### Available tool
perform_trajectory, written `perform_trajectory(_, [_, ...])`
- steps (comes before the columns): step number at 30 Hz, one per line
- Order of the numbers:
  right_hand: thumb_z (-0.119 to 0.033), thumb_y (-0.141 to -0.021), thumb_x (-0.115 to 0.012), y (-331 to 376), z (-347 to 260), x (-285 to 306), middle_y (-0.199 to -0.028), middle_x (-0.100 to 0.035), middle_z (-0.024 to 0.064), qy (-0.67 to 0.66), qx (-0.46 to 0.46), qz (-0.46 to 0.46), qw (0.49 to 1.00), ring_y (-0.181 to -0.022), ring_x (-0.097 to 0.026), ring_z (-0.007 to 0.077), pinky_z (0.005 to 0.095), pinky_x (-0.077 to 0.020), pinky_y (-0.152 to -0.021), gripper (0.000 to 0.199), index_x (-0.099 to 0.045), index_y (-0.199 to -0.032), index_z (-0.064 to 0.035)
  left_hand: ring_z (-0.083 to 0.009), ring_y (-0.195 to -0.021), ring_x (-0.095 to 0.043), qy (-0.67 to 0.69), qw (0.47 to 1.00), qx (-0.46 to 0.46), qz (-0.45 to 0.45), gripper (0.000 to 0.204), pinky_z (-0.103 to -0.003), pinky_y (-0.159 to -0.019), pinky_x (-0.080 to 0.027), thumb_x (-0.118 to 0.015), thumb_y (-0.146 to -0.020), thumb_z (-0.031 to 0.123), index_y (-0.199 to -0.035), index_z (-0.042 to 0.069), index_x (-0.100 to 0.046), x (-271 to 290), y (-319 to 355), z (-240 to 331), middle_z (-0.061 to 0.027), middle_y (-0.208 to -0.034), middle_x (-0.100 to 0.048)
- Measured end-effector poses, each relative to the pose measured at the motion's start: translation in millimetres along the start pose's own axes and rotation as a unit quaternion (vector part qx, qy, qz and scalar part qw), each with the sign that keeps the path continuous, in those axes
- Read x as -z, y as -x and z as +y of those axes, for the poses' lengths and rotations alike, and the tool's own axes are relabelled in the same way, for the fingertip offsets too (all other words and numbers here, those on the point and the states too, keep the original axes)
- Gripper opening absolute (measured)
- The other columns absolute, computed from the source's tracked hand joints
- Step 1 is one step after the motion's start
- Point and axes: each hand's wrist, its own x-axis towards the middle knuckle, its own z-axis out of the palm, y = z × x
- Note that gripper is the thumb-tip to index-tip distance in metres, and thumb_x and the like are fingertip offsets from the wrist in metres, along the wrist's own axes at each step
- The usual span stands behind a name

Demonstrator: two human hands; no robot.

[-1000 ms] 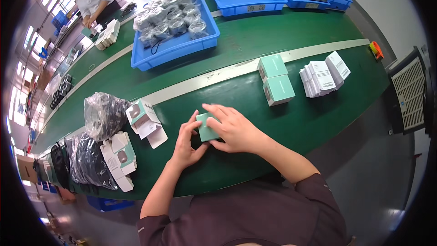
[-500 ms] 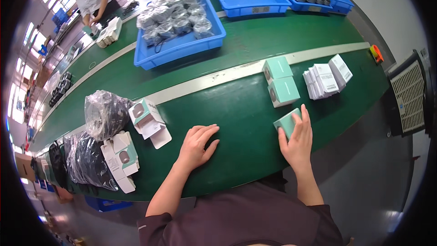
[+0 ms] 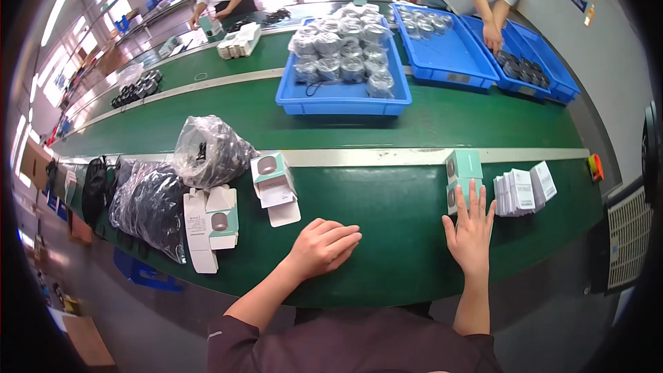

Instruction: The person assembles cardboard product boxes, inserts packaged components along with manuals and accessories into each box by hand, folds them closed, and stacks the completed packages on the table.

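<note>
My right hand [image 3: 471, 238] reaches forward with its fingers spread, and their tips lie over the nearer of two visible mint-green boxes [image 3: 464, 164] that stand in a row. Whether another box is under the hand cannot be seen. Just right of it stands a bundle of white folded leaflets [image 3: 516, 192]. My left hand [image 3: 323, 247] rests on the green table [image 3: 397, 262], its fingers together and loosely curled, with nothing seen in them. Left of that hand are an open mint-and-white carton [image 3: 273, 178] and a flattened carton [image 3: 213, 226].
Clear plastic bags [image 3: 148, 204] with dark contents lie at the left. Across the pale strip stand blue trays [image 3: 343, 107] of wrapped round items and dark parts. An orange tape roll [image 3: 595, 167] sits at the right end. One co-worker's hand [image 3: 492, 38] reaches into a tray; another person works far left.
The view has turned, bringing in the second co-worker. My right hand has moved from the near box to the row, its fingers now spread. My left hand's fingers have drawn together.
</note>
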Motion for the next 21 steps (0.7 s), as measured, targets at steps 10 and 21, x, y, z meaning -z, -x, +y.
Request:
perform_trajectory(10, [-0.028,-0.101,-0.065,-24.6,14.1,-16.8,-0.173,-0.033,0.0149,-0.014,0.029,-0.064,0.997,-0.16,-0.026,0.0402,0.0594,-0.0155,-0.131,0.07,-0.04,-0.162,-0.0036,-0.0338,-0.094,-0.072,-0.28,0.827,0.427,0.234,0.021,-0.044,-0.084,-0.054,-0.072,-0.098,0.019,-0.112,0.003,-0.075,149.1,96.3,-39.4,-0.0171,-0.109,-0.077])
perform_trajectory(21, [-0.023,-0.097,-0.068,-18.4,20.8,-28.0,-0.165,-0.043,0.0224,-0.02,0.028,-0.029,0.999,-0.156,-0.033,0.043,0.0571,-0.0191,-0.131,0.062,-0.052,-0.147,0.0115,-0.0404,-0.103,-0.073,-0.333,0.711,0.613,0.086,0.091,-0.057,-0.089,-0.049,-0.065,-0.092,0.071,-0.15,0.002,-0.054,144.0,159.8,-66.4,-0.0239,-0.117,-0.074])
